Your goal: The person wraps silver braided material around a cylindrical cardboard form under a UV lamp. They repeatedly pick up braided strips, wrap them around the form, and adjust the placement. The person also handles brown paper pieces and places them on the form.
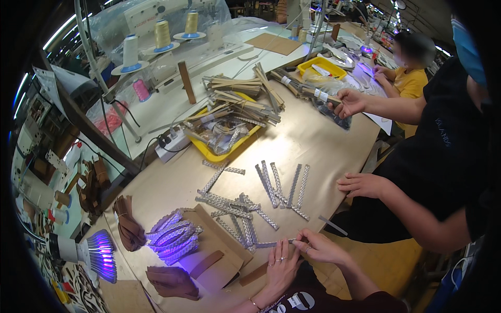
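Observation:
A silvery grey braided strip (266,244) lies along the near edge of the table, its right end between my hands. The fingers of my left hand (282,266) press down on it, close together. My right hand (319,247) pinches at the same end, fingertips touching those of the left; the exact grip is partly hidden. Just beyond my hands is a loose heap of braided strips (229,204). More braided strips (271,182) lie to its right. A plain grey strip (333,226) juts past the table edge, apart from my right hand.
A co-worker stands at the right, one hand (365,186) flat on the table, another holding a bundle (324,97). A yellow tray (209,152) holds strips. Left are a lit lamp (99,255), a braided bundle (173,237), brown strips (128,223) and cardboard (209,221).

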A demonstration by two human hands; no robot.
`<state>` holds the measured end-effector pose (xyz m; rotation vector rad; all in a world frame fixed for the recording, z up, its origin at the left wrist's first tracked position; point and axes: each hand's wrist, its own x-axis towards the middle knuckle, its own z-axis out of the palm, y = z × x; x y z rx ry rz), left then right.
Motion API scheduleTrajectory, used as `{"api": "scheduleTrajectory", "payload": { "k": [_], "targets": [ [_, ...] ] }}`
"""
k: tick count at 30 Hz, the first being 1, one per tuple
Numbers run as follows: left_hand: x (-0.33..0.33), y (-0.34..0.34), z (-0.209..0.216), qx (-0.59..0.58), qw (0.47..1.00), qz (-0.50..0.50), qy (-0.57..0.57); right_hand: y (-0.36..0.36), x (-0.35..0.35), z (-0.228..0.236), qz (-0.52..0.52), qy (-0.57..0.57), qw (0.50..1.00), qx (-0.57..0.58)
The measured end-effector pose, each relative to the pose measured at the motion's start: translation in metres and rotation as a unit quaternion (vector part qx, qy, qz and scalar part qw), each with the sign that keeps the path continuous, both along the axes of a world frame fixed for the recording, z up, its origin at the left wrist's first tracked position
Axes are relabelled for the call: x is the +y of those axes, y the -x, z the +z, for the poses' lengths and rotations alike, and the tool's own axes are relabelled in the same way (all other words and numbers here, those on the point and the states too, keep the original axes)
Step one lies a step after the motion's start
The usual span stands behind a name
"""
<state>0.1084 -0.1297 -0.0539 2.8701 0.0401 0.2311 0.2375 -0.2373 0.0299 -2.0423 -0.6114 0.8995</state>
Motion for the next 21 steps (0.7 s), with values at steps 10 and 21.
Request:
{"api": "scheduleTrajectory", "payload": {
  "k": [10,21],
  "targets": [
    [0.002,0.001,0.003,0.031,0.999,-0.012,0.021,-0.004,0.020,0.013,0.029,0.102,0.975,-0.195],
    [-0.002,-0.001,-0.003,0.062,0.998,-0.017,0.004,-0.171,0.206,0.036,0.061,-0.133,0.850,-0.505]
  ]
}}
